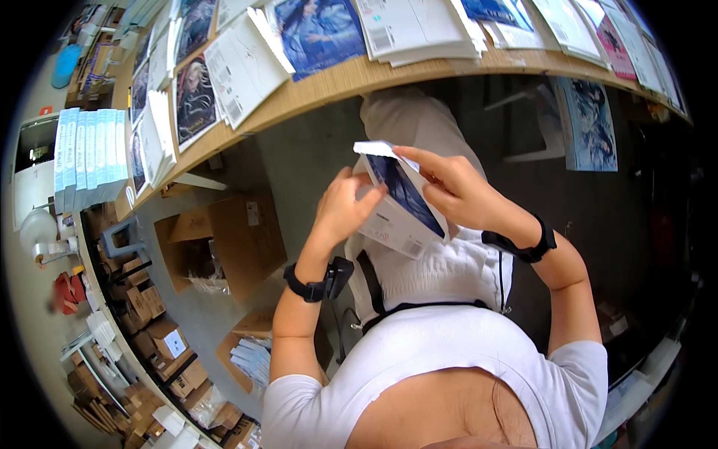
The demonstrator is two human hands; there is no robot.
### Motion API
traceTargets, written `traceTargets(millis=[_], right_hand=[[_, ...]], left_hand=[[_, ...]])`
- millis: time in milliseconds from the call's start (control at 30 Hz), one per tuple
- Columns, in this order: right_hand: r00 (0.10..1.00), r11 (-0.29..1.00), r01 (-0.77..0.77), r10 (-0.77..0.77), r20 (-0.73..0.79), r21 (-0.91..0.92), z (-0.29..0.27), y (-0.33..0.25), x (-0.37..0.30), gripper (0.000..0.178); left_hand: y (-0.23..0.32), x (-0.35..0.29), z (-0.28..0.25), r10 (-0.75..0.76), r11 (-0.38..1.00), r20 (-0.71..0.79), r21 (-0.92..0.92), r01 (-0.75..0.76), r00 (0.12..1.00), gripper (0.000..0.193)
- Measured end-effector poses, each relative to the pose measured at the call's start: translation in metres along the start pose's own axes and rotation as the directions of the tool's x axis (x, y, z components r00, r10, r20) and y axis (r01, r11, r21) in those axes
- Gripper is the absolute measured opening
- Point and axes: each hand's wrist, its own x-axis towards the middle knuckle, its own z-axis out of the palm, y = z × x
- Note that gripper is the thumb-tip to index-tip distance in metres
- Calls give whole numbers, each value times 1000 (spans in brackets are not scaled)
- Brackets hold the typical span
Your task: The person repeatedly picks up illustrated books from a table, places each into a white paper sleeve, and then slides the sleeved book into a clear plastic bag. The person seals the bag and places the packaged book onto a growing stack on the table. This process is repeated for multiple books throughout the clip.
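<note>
Above my lap I hold a flat white cardboard sleeve [390,226] with a dark blue illustrated panel [407,196] along its right side and a white flap at its far end. My left hand [342,209] is closed on its left edge, the thumb lying across the white face near the blue panel. At the far right, my right hand [455,187] grips the same sleeve. Its index finger reaches to the flap while the other fingers curl at the side. Whether the sleeve holds anything cannot be made out.
A curved wooden table [359,75] ahead bears stacks of white-backed sleeves [419,30] and illustrated prints [318,34]. Light blue boxes [90,157] stand at the far left. On the floor left are an open carton [247,232] and a smaller carton with blue packs [250,359].
</note>
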Motion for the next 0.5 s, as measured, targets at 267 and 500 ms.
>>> traceTargets(millis=[267, 500], right_hand=[[997, 997, 60, -62, -47, -50, 2, 14, -6, 55], [987, 987, 80, -98, -127, -138, -21, 30, -14, 48]], left_hand=[[10, -4, 3, -81, 986, -26, 145, 84, 996, 35], [30, -12, 9, -126, 965, -73, 221, 139, 989, 25]])
